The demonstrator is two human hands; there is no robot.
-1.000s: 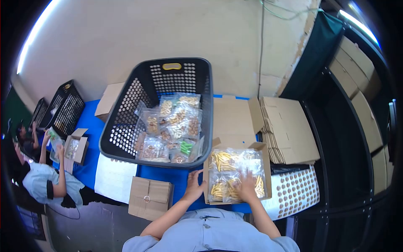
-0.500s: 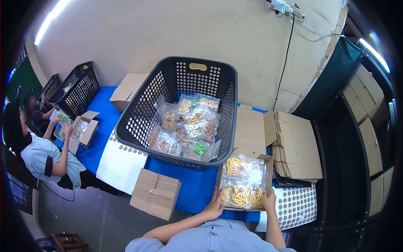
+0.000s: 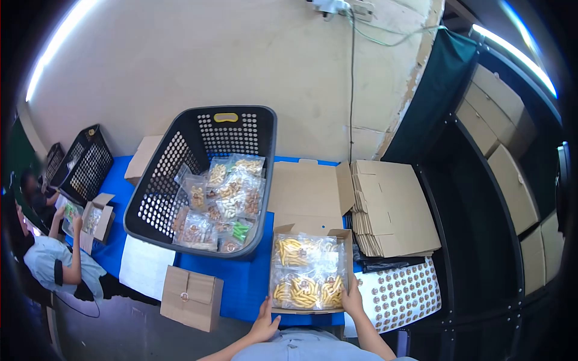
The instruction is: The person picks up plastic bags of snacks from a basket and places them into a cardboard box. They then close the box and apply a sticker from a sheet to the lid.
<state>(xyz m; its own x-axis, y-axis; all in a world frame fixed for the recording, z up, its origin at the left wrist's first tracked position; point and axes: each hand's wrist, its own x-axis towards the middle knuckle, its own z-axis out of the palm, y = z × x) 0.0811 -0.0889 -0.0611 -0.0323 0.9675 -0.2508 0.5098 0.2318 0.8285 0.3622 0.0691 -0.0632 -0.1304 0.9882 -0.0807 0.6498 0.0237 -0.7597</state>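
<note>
Moved off the packets it covered a second ago, the right hand now has its grip on the near end of the open box's right wall, thumb at the rim. The left hand lies at the near left corner, fingers along the side; I cannot tell whether its grip is closed on the cardboard.

The open box sits at the near edge of the blue desk, mouth up, its lid laid back toward the wall. Its outline is nearly square, so the long axis is hard to tell. The packets inside, filled with yellow pieces, bear round labels too small to read.

Leftward, a closed box wears a round sticker; rightward, a sheet carries rows of such stickers. A black basket of more bags crowds the far left, flattened cartons the right. Dark shelving rises beyond them. Well left, another person handles a green-tinted pack.
</note>
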